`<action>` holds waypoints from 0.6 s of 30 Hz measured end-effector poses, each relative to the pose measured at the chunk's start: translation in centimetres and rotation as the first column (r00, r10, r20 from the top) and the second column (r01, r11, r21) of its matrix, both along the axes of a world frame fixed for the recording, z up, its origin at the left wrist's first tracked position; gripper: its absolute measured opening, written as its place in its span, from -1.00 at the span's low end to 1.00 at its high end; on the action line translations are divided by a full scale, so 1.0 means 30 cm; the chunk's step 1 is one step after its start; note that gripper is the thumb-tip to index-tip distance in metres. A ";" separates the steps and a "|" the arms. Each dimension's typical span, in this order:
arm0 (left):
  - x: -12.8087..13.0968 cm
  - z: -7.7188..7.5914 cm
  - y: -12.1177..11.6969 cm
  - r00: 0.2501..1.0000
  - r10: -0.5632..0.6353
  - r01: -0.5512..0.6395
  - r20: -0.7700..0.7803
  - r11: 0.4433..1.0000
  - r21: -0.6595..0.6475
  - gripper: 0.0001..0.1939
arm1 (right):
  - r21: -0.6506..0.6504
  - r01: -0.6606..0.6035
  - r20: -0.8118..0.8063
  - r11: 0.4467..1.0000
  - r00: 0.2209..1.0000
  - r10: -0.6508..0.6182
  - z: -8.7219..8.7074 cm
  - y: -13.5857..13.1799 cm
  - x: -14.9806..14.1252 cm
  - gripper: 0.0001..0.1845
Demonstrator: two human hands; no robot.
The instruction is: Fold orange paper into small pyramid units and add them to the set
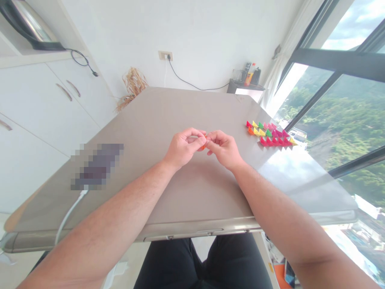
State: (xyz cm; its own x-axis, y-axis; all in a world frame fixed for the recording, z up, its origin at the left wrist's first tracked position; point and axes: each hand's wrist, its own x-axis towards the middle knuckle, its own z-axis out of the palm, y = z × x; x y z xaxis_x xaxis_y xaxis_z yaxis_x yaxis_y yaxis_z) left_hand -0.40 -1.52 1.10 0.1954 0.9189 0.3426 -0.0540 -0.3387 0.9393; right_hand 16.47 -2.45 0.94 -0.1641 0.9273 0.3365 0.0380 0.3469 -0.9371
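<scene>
While both hands met over the middle of the table (pixel 186 192), the left hand (pixel 183 147) and right hand (pixel 224 149) pinched one small orange piece (pixel 203 147) between closed fingertips. Right of the hands, well apart, lay a cluster of coloured folded pieces (pixel 270 134) close to the table's window-side edge. Bare tabletop stretched from the hands to the near edge.

A grey desk (pixel 168 120) is filling the middle of the view. A blurred dark object (pixel 98 166) is lying on its left part, with a white cable (pixel 70 212) trailing off the near edge. Dried grass (pixel 134 84) is sitting beyond the desk's far left corner, bottles (pixel 249 74) beyond the far right corner, and white cabinets (pixel 45 104) are standing to the desk's left.
</scene>
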 end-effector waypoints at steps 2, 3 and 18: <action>0.003 -0.007 0.003 1.000 0.014 -0.013 -0.001 1.000 0.002 -0.73 | 0.025 0.020 0.059 0.999 0.998 -0.022 -0.001 -0.002 -0.007 -0.67; 0.005 -0.012 0.006 1.000 0.026 -0.026 -0.004 1.000 0.001 -0.74 | 0.034 0.030 0.081 0.999 0.996 -0.033 -0.002 -0.002 -0.009 -0.67; 0.028 -0.030 0.013 0.991 0.125 -0.128 -0.056 0.991 -0.049 -0.74 | 0.125 0.094 0.176 0.988 0.978 -0.115 -0.018 0.008 -0.016 -0.70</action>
State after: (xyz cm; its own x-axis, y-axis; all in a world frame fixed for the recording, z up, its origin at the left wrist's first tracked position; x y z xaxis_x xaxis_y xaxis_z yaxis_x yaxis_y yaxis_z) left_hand 0.43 -1.13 0.18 0.0926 0.9538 0.2858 0.0359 -0.2901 0.9563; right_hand 15.98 -2.20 0.40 -0.1368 0.8991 0.4157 0.2456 0.4374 -0.8651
